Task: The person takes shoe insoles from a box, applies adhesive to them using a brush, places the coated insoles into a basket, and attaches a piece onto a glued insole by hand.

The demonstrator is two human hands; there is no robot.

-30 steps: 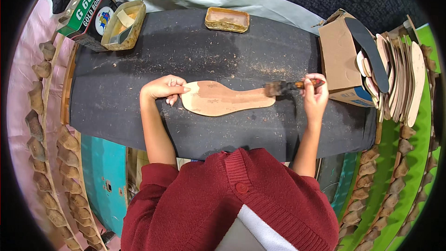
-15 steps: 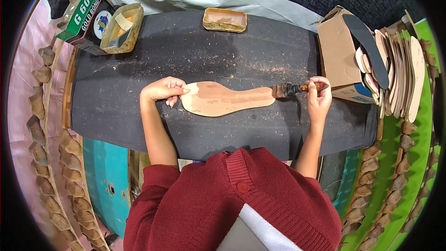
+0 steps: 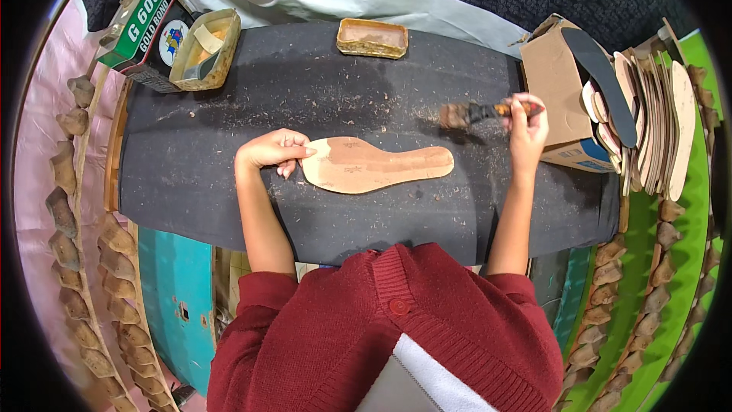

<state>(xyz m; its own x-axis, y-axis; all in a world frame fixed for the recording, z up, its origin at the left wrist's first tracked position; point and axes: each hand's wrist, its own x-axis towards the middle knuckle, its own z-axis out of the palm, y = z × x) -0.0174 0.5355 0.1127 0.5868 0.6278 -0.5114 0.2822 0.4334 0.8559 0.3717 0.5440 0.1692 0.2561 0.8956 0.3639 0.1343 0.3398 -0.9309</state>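
The left hand (image 3: 268,151) presses flat on the tan sole (image 3: 371,166) in the middle of the dark table (image 3: 191,175). The right hand (image 3: 526,126) grips a brush (image 3: 476,113) near the right edge, beside a cardboard box (image 3: 557,84) of soles. A small tray (image 3: 372,37) sits at the far edge.

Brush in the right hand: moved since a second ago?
Yes. The brush has lifted off the insole's narrow end and gone up and right, toward the cardboard box. The right hand carries it; the insole stayed put.
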